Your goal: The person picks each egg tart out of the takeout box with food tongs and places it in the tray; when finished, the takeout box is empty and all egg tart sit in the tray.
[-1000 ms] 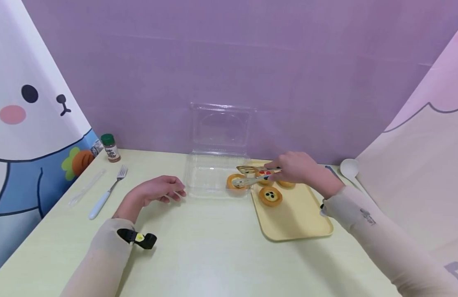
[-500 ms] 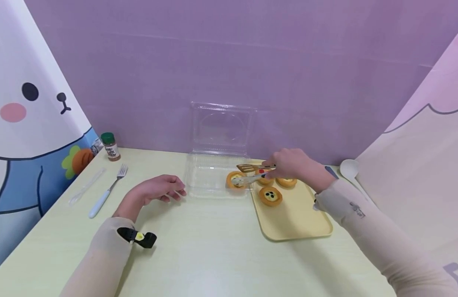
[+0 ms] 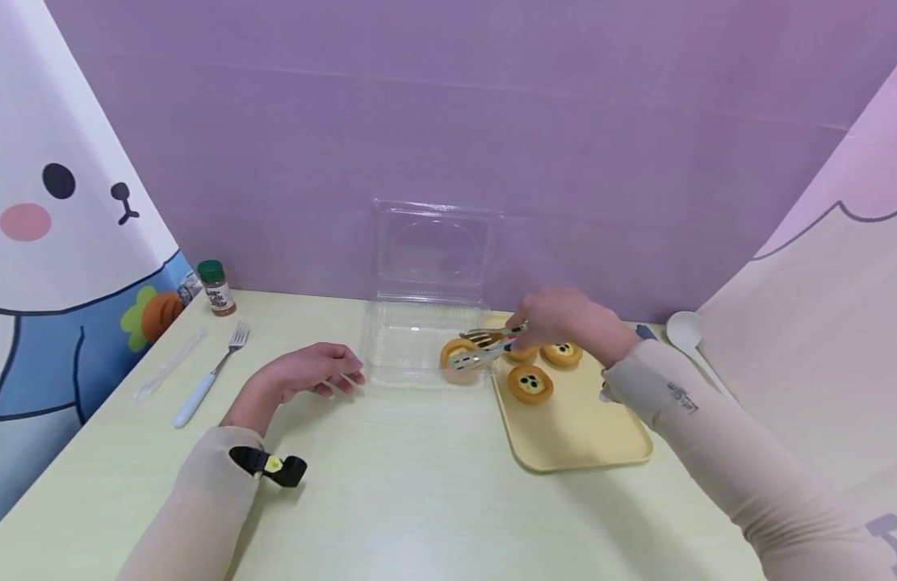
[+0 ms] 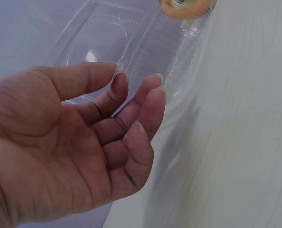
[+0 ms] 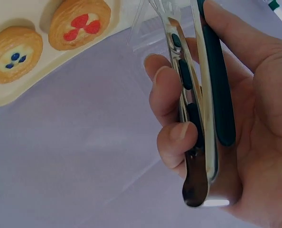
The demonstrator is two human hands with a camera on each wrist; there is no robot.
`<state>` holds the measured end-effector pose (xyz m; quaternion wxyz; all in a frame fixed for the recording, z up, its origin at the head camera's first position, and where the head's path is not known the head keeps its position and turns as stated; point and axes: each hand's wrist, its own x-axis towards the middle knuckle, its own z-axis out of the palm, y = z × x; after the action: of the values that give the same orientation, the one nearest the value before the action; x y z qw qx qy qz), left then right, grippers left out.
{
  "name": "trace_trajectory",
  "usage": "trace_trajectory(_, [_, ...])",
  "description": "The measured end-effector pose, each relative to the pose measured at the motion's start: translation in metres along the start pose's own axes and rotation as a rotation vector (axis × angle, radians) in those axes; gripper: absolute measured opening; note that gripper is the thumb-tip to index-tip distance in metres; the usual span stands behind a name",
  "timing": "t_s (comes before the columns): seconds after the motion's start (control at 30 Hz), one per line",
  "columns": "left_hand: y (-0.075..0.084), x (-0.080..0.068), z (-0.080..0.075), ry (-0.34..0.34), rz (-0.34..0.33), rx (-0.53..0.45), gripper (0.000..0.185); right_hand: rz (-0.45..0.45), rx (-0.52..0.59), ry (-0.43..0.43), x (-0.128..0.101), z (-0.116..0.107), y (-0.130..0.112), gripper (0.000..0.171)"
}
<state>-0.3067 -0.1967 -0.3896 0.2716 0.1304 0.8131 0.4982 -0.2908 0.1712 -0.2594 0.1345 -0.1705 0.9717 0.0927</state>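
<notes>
On the table, right hand grips tongs pinching a tart.

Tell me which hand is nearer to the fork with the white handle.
Left. The left hand rests open on the table a little to the right of the fork. The right hand grips the tongs far across the table, beyond the clear container.

Purple wall, pale yellow tray, orange tarts w/ blue dots, clear box, green-capped jar
</notes>
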Motion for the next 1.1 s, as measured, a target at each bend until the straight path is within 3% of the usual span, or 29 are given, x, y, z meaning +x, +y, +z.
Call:
trace_trajectory(0.87, [0.001, 0.0, 0.001, -0.003, 0.005, 0.01, 0.028, -0.038, -0.005, -0.004, 0.002, 0.008, -0.001, 0.038])
trace_trajectory(1.1, [0.002, -0.002, 0.001, -0.002, 0.007, 0.009, 0.028, -0.09, -0.01, 0.059, 0.0, 0.015, 0.002, 0.037])
